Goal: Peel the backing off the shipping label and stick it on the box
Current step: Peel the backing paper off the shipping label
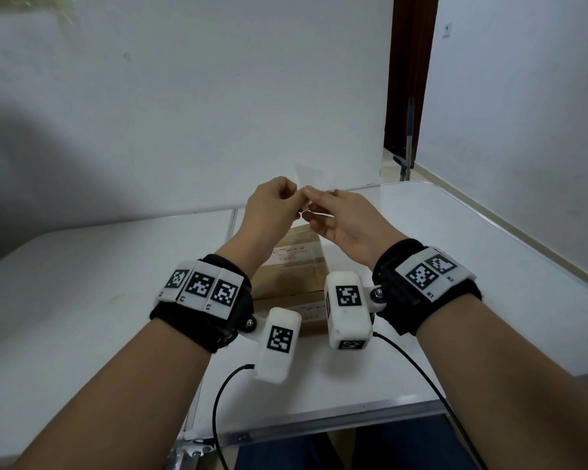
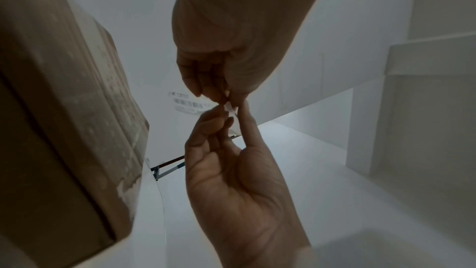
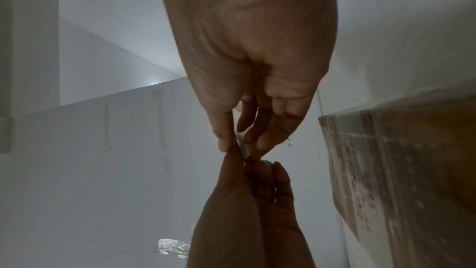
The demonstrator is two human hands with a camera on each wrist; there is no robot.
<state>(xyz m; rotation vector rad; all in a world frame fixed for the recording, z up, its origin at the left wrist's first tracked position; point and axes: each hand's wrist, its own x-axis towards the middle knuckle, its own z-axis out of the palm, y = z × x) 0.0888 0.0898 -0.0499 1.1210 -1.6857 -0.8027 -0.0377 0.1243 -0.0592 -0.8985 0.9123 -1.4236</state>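
I hold the white shipping label (image 1: 314, 176) upright in the air above the brown cardboard box (image 1: 296, 266). My left hand (image 1: 293, 197) and my right hand (image 1: 310, 205) meet at its lower corner, each pinching the paper between thumb and fingertips. In the left wrist view the label (image 2: 185, 105) shows a barcode behind my left hand (image 2: 233, 115) and my right hand (image 2: 224, 97). The box (image 2: 64, 109) fills that view's left side. In the right wrist view only a small white bit of label (image 3: 242, 144) shows between the fingers, with the box (image 3: 399, 160) at right.
The box lies on a white folding table (image 1: 438, 239), joined by a seam to a second table (image 1: 82, 283) on the left. A white backdrop board (image 1: 184, 113) stands behind. Black cables (image 1: 218, 401) hang off the near edge. A crumpled clear scrap (image 3: 172, 248) shows low in the right wrist view.
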